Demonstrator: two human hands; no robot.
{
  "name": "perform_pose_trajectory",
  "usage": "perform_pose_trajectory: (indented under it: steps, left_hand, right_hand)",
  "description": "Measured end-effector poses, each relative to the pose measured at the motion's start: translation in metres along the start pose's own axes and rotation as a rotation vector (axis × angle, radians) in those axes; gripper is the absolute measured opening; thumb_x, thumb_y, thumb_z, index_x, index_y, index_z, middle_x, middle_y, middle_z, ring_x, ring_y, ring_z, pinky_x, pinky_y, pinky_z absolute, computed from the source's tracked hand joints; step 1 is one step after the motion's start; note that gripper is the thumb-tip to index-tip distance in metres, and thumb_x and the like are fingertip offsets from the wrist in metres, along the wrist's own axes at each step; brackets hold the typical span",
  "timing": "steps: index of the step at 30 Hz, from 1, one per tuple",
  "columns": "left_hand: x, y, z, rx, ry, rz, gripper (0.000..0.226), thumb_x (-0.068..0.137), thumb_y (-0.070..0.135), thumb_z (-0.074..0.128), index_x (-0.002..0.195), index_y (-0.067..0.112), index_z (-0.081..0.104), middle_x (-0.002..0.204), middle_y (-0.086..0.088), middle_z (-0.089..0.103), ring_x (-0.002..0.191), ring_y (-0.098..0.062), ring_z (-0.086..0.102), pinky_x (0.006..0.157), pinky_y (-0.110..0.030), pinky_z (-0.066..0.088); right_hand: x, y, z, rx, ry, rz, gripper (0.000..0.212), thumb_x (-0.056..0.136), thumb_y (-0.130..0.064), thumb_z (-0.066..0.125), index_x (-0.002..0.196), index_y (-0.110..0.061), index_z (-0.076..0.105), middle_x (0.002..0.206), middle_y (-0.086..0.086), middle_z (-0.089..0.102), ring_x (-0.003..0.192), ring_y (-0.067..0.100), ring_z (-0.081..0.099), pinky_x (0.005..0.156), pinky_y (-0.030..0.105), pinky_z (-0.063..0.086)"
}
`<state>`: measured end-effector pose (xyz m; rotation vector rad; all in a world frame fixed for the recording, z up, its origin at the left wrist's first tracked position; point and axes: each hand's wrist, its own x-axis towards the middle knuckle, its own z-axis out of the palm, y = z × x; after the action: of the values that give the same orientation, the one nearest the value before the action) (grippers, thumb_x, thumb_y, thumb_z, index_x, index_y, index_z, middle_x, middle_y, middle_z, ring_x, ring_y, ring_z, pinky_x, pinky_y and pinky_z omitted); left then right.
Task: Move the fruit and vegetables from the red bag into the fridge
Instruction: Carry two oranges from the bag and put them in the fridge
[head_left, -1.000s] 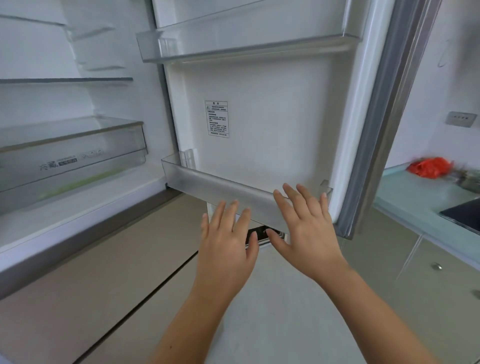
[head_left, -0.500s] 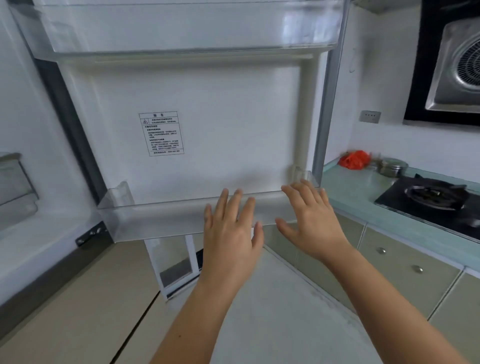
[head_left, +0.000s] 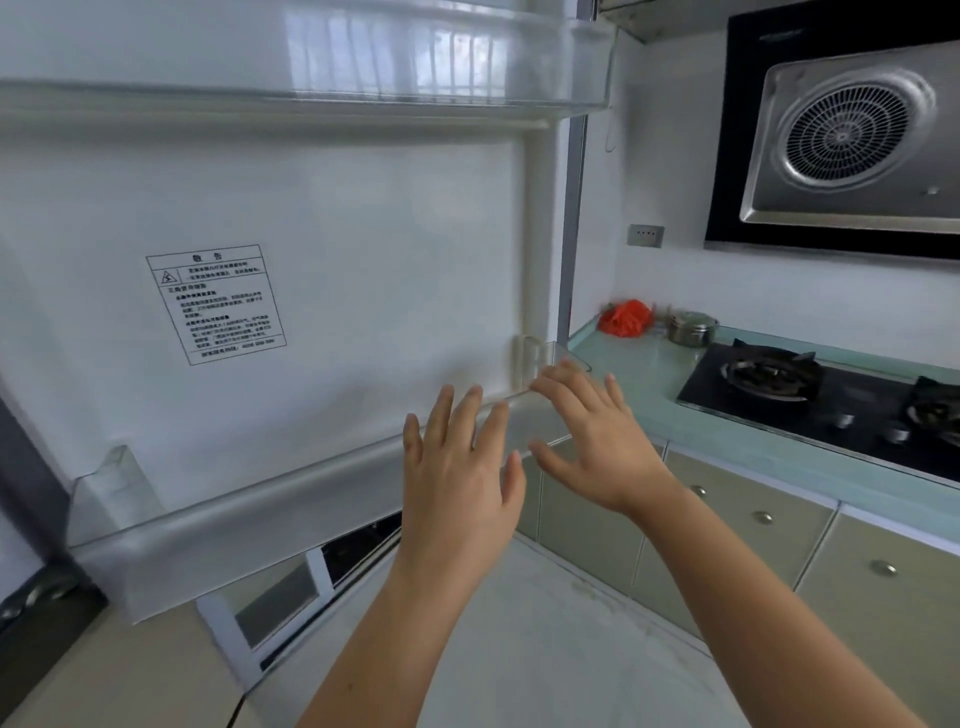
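Observation:
The open fridge door (head_left: 363, 249) fills the left and middle of the head view, its white inner side facing me. A clear door bin (head_left: 270, 514) runs along its lower part. My left hand (head_left: 457, 478) is spread flat in front of that bin, holding nothing. My right hand (head_left: 592, 436) is spread too, by the bin's right end near the door edge. The red bag (head_left: 623, 318) lies crumpled on the counter beyond the door, far from both hands. The fridge interior is out of view.
A pale green counter (head_left: 639, 374) runs along the right with a steel pot (head_left: 691, 327) and a black gas hob (head_left: 810, 395). Above hangs a range hood (head_left: 852, 135). Beige cabinet drawers (head_left: 753, 519) stand below. A second clear door bin (head_left: 415, 57) sits at the top.
The view has swung right: the fridge shelves and drawer have left the frame, and the counter, hob and hood have come in. Both hands stay spread and empty before the door bin.

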<state>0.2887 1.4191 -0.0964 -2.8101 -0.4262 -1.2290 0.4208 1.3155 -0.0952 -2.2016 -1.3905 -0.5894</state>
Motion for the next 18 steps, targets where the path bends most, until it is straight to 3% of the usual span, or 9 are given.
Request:
perform_pose_trajectory:
  steps: [4, 11, 14, 18]
  left_hand:
    - [0.007, 0.010, 0.008, -0.047, 0.017, 0.054, 0.043, 0.080, 0.030, 0.040, 0.108, 0.009, 0.063, 0.119, -0.014, 0.061, 0.115, -0.037, 0.054, 0.089, -0.061, 0.041]
    - [0.019, 0.070, 0.027, -0.235, 0.043, 0.208, 0.039, 0.082, 0.027, 0.043, 0.112, 0.009, 0.061, 0.121, -0.013, 0.060, 0.116, -0.035, 0.053, 0.093, -0.057, 0.039]
    - [0.020, 0.117, 0.038, -0.332, 0.022, 0.302, 0.041, 0.081, 0.028, 0.043, 0.111, 0.009, 0.062, 0.120, -0.013, 0.061, 0.115, -0.035, 0.054, 0.092, -0.058, 0.040]
    - [0.015, 0.194, 0.043, -0.485, 0.025, 0.436, 0.039, 0.081, 0.028, 0.044, 0.109, 0.008, 0.063, 0.118, -0.012, 0.062, 0.114, -0.033, 0.055, 0.092, -0.056, 0.041]
  right_hand:
    - [-0.007, 0.001, -0.009, -0.020, 0.001, 0.028, 0.067, 0.078, -0.052, 0.034, 0.138, -0.021, 0.036, 0.148, 0.005, 0.032, 0.142, 0.021, 0.012, 0.110, 0.043, -0.001]
    - [-0.065, 0.025, -0.057, -0.169, 0.174, 0.290, 0.051, 0.080, -0.038, 0.040, 0.117, -0.008, 0.058, 0.118, 0.011, 0.061, 0.119, 0.032, 0.051, 0.098, 0.056, 0.034]
    - [-0.105, 0.038, -0.085, -0.274, 0.230, 0.368, 0.045, 0.080, -0.033, 0.042, 0.113, -0.006, 0.059, 0.110, 0.010, 0.064, 0.108, 0.031, 0.058, 0.090, 0.049, 0.044]
    - [-0.165, 0.057, -0.132, -0.426, 0.285, 0.506, 0.043, 0.082, -0.032, 0.043, 0.112, -0.007, 0.060, 0.111, 0.009, 0.065, 0.108, 0.029, 0.058, 0.089, 0.047, 0.046]
